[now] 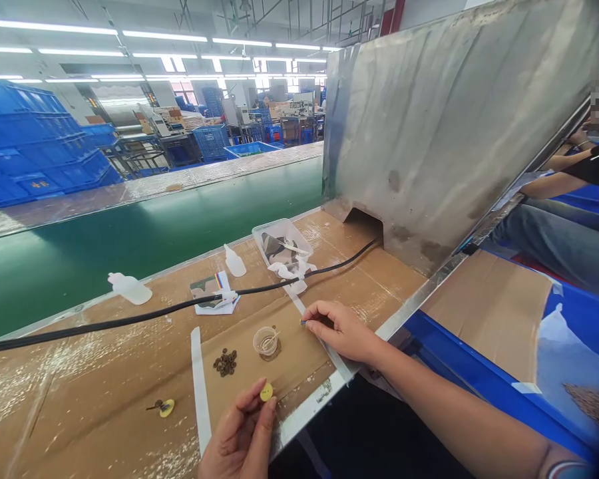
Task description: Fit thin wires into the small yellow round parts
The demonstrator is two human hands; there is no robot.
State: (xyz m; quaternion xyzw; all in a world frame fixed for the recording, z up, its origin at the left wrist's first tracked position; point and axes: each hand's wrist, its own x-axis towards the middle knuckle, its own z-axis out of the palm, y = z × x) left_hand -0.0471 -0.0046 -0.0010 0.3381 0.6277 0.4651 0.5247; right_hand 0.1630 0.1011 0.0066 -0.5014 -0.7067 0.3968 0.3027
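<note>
My left hand [242, 436] is at the bottom centre, fingers pinched on a small yellow disc [266, 392] held just above the cardboard-covered bench [104, 399]. My right hand [342, 329] rests on the bench to the right, fingertips pinched on a tiny dark part [303, 322]. Between the hands stand a small clear cup [265, 341] with thin sticks in it and a pile of small dark round parts [225, 362]. Another yellow disc [166, 407] with a dark piece beside it lies at the left.
A black cable [130, 318] crosses the bench. Two white squeeze bottles [130, 288] [235, 261], a clear tray [282, 247] and a small pad [213, 295] lie behind it. Beyond runs a green conveyor belt [130, 239]. A metal hood [444, 126] stands right; another person [574, 199] sits past it.
</note>
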